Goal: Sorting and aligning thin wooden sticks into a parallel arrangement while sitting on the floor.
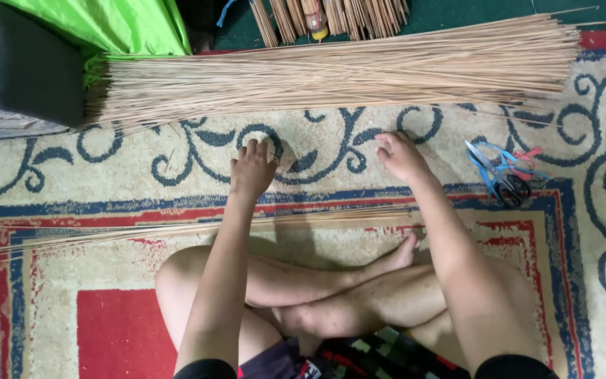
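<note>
**Kid:** What is closest to us?

**Helper:** The person is sitting with legs crossed (331, 295) on a patterned rug (64, 175). A thin bunch of long sticks (177, 228) is lying flat across the rug, just past the feet.

**Kid:** What are the hands doing?

**Helper:** Both hands are reaching over that thin bunch and pressing down on the rug. The left hand (252, 168) is lying with its fingers curled under a little, and it is not holding anything I can see. The right hand (400, 156) is pinching its fingertips together near the rug. It may be pinching one very thin stick, but I cannot tell, because a stick that thin is hard to see there.

**Kid:** What is next to the hands?

**Helper:** A pair of scissors with blue handles (499, 172) is lying to the right, near the right hand.

**Kid:** And farther away?

**Helper:** A big pile of long sticks (331, 74) is lying across the rug, past both hands. More bundled sticks (331, 17) are sitting behind it. A green cloth (106, 24) and a dark cushion (33, 67) are resting at the far left.

**Kid:** Could something go wrong?

**Helper:** I think so. The sticks are thin, so one could snap if a hand is pushing too hard. An arm could also be bumping the thin bunch and mixing it up. And the scissors are lying open, so a hand sliding right could get poked.
</note>
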